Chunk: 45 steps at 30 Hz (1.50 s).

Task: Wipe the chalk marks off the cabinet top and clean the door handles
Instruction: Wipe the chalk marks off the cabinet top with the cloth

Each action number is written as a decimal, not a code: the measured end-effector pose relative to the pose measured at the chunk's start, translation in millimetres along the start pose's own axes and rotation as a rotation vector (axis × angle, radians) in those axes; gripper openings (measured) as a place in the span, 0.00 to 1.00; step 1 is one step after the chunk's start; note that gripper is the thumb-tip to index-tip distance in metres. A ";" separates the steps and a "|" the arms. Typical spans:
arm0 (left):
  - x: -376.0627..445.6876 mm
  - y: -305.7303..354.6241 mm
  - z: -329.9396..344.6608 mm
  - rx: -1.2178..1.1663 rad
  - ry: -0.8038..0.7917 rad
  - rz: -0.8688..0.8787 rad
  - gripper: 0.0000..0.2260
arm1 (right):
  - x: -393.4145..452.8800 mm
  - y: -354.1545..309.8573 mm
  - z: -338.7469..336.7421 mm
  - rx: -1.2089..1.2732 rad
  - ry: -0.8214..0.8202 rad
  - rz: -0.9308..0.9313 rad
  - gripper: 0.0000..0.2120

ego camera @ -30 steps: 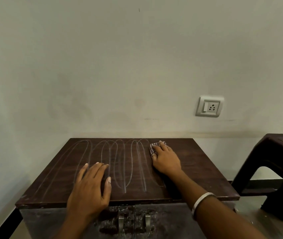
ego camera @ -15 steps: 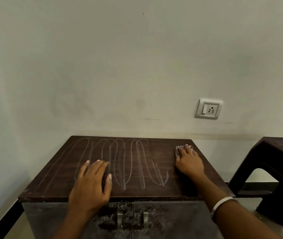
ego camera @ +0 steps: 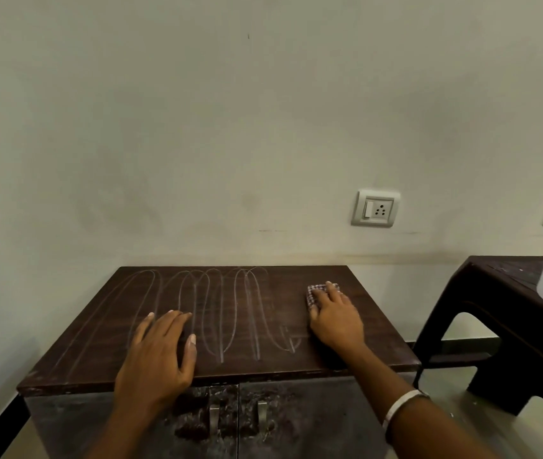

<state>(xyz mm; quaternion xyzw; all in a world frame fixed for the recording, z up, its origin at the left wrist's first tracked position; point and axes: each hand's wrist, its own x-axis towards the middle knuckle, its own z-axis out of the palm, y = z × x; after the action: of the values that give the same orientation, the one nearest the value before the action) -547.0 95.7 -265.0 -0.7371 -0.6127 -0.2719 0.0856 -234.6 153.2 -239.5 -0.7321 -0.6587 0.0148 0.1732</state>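
Head camera view: a dark wood-grain cabinet top [ego camera: 346,356] against a pale wall. White looping chalk marks [ego camera: 220,313] cover its nine o'clock half. At three o'clock the right hand [ego camera: 334,314] presses a small checked cloth [ego camera: 314,293] flat under spread fingers; it looks soft, light and easily bunched. The left hand [ego camera: 160,356] rests open, palm down, at six o'clock. Two metal door handles [ego camera: 213,422] hang below, on scuffed doors.

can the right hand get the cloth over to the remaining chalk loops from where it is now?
Probably yes. The right hand presses the cloth flat just right of the chalk loops, with bare cabinet top between. The left hand covers some loops near the front.
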 end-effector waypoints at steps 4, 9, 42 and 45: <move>0.3 3.0 -2.0 0.004 0.016 0.017 0.26 | -1.9 42.5 -14.0 -0.011 0.014 0.130 0.24; 0.6 2.3 -0.9 0.014 0.009 0.025 0.25 | -9.3 23.1 -8.7 -0.019 0.001 0.126 0.25; -0.3 2.8 -2.4 0.019 0.012 0.026 0.26 | -75.4 -43.1 2.6 0.065 -0.042 -0.148 0.24; 0.3 -1.7 1.0 0.021 -0.004 0.017 0.26 | -75.2 -32.5 0.4 0.078 -0.049 -0.153 0.24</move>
<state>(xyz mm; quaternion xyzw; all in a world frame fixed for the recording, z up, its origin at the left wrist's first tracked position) -548.3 96.8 -266.0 -0.7420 -0.6092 -0.2635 0.0944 -275.8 82.8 -246.5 -0.6716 -0.7158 0.0451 0.1859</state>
